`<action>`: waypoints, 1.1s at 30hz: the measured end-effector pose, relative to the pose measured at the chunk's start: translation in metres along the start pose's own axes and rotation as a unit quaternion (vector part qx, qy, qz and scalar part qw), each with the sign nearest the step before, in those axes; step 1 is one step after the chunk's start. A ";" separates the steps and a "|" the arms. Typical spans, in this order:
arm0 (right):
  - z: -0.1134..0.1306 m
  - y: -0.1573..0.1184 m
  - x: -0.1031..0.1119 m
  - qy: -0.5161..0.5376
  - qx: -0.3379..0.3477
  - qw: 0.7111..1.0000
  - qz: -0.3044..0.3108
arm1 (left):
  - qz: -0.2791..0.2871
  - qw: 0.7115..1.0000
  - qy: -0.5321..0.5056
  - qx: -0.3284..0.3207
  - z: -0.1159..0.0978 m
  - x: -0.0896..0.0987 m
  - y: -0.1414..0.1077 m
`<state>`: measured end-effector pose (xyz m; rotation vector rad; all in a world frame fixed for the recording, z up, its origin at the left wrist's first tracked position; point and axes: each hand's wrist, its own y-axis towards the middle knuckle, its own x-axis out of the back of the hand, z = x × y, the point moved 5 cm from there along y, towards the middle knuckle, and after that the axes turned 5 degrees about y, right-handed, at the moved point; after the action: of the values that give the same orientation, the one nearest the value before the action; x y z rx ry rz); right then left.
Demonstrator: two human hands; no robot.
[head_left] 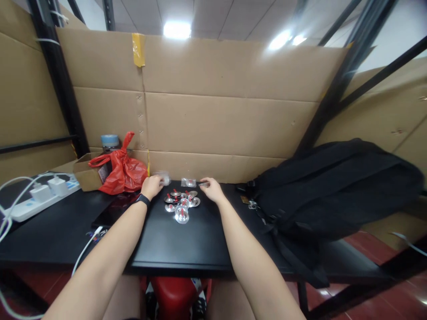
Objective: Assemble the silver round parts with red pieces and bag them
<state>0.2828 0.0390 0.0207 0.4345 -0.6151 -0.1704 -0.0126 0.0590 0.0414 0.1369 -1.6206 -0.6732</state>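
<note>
At the back of the black table, my left hand (152, 186) has its fingertips closed on a clear round plastic piece (164, 178), blurred by motion. My right hand (212, 190) pinches a small thin flat piece (203, 184), seen edge-on; its kind cannot be made out. Between the hands lies a small clear packet (189, 182) with a round thing inside. Nearer to me is a loose pile of shiny round discs (176, 194) with red parts, resembling suction cups. The frontmost clear disc (182, 214) has a red centre.
A red plastic bag (125, 171), a small cardboard box (87, 171) and a blue-capped container (110, 141) stand at the back left. A power strip (23, 210) and a dark flat device (113, 211) lie left. A black backpack (333, 186) covers the right side. A cardboard wall (216, 124) closes the back.
</note>
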 end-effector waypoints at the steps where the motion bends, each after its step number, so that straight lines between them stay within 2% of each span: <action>1: -0.001 -0.001 0.000 -0.020 -0.004 1.000 0.003 | 0.009 1.000 0.005 0.008 0.001 -0.003 0.003; 9: -0.008 -0.009 0.000 -0.146 -0.054 0.987 0.047 | 0.080 0.996 0.014 0.031 0.002 -0.020 0.029; 13: -0.009 -0.005 -0.003 -0.199 -0.075 0.974 0.081 | 0.086 0.995 0.033 0.046 0.003 -0.025 0.035; 17: -0.013 -0.001 -0.004 -0.234 -0.108 0.961 0.102 | 0.079 0.995 0.045 0.033 -0.001 -0.029 0.036; 21: -0.020 0.002 -0.002 -0.220 -0.119 0.963 0.095 | 0.062 0.996 0.057 0.030 -0.006 -0.031 0.034; 28: -0.025 0.002 0.009 -0.119 -0.084 0.989 0.025 | -0.001 0.994 0.102 0.026 -0.013 -0.018 0.022; 31: -0.019 0.002 0.017 -0.073 -0.053 0.996 -0.003 | -0.011 0.997 0.070 0.040 -0.015 -0.011 0.018; 33: -0.006 0.002 0.024 0.004 -0.009 0.999 -0.033 | 0.004 0.998 0.034 0.049 -0.015 -0.007 0.015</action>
<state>0.3056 0.0360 0.0295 0.4388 -0.5919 -0.2372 0.0074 0.0698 0.0428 0.2217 -1.5886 -0.5768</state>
